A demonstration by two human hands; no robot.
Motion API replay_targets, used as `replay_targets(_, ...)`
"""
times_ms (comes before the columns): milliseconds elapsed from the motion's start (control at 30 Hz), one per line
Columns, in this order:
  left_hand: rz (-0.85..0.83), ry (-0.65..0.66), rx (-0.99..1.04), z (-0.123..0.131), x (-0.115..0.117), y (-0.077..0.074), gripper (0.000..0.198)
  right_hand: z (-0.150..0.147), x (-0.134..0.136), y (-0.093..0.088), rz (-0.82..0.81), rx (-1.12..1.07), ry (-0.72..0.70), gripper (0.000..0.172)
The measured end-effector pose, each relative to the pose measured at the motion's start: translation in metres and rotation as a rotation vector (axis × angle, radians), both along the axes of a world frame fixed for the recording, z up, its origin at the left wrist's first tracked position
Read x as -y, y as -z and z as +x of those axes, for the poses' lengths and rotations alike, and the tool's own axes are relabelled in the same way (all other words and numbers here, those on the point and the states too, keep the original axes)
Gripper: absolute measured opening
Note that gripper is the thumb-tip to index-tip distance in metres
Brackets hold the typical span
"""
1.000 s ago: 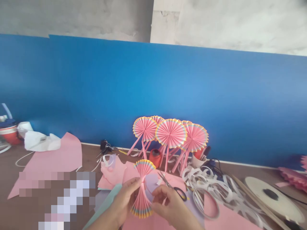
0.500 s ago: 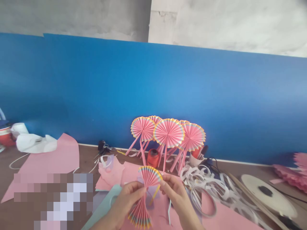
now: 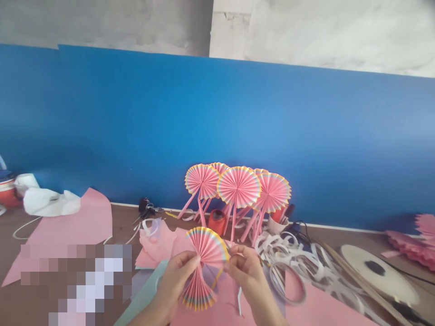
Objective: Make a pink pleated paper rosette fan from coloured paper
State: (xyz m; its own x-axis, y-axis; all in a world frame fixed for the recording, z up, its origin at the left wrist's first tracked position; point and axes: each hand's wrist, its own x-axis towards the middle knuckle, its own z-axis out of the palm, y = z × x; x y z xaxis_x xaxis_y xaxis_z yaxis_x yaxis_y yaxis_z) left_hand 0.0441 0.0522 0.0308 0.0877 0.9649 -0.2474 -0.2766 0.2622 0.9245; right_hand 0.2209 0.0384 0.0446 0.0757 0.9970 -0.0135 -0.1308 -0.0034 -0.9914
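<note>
A pleated pink paper fan (image 3: 207,246) with a yellow and pale blue edge is held up in front of me, its two halves spread above and below a pinched middle. My left hand (image 3: 181,271) pinches it at that middle between thumb and fingers. At the right edge of the upper half, my right hand (image 3: 244,267) has its fingertips closed on the fan's outer pleat. Beneath both hands lie pink paper sheets (image 3: 234,301). Behind stand several finished round fans (image 3: 239,186) on pink paper legs.
A roll of tape (image 3: 288,283) and a heap of white paper strips (image 3: 306,258) lie to the right, near a cream lid-like disc (image 3: 379,274). An orange-red thread spool (image 3: 216,222) stands behind the hands. A blue panel (image 3: 152,122) bounds the table's back.
The upper half of the fan has spread wider and risen slightly. My right hand has drawn its edge outward, while my left hand has shifted a little left, still pinching the middle.
</note>
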Motion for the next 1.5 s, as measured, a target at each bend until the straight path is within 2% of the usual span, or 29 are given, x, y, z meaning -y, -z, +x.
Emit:
replay_targets(100,0.0,-0.016,0.044,0.0,0.002,-0.006,0.036,0.0,0.0,0.001,0.055,0.102,0.002,0.023)
replay_targets(233,0.021,-0.031,0.066,-0.002,0.001,-0.012,0.033,0.002,0.005,-0.006,0.255,0.539,0.006,0.002)
replay_targets(333,0.033,-0.032,0.024,-0.003,0.0,-0.016,0.033,0.0,0.012,-0.016,0.383,0.757,-0.141,0.008)
replay_targets(400,0.043,-0.039,-0.003,-0.003,0.0,-0.017,0.032,-0.003,0.015,-0.02,0.438,0.845,-0.19,0.01)
replay_targets(500,0.047,-0.056,-0.037,-0.003,0.0,-0.015,0.031,-0.007,0.017,-0.018,0.504,0.964,-0.187,0.014)
replay_targets(700,0.05,-0.031,-0.086,-0.002,0.0,-0.01,0.031,-0.009,0.014,0.002,0.692,1.171,-0.083,0.019)
replay_targets(800,0.043,-0.025,-0.134,-0.003,-0.001,-0.009,0.03,-0.006,0.012,0.005,0.76,1.223,-0.02,0.016)
replay_targets(900,0.025,0.01,-0.193,-0.005,-0.004,-0.006,0.03,0.001,0.009,-0.001,0.745,1.237,-0.012,0.018)
replay_targets(1100,0.001,0.155,-0.161,-0.011,-0.007,-0.004,0.036,0.02,-0.001,-0.007,0.642,1.101,-0.075,0.017)
replay_targets(1267,-0.015,0.186,-0.122,-0.013,-0.009,-0.005,0.036,0.023,-0.004,-0.003,0.619,1.071,-0.142,0.02)
replay_targets(1500,0.029,0.217,-0.139,-0.018,-0.014,0.006,0.037,0.022,-0.001,-0.008,0.618,1.018,-0.179,0.018)
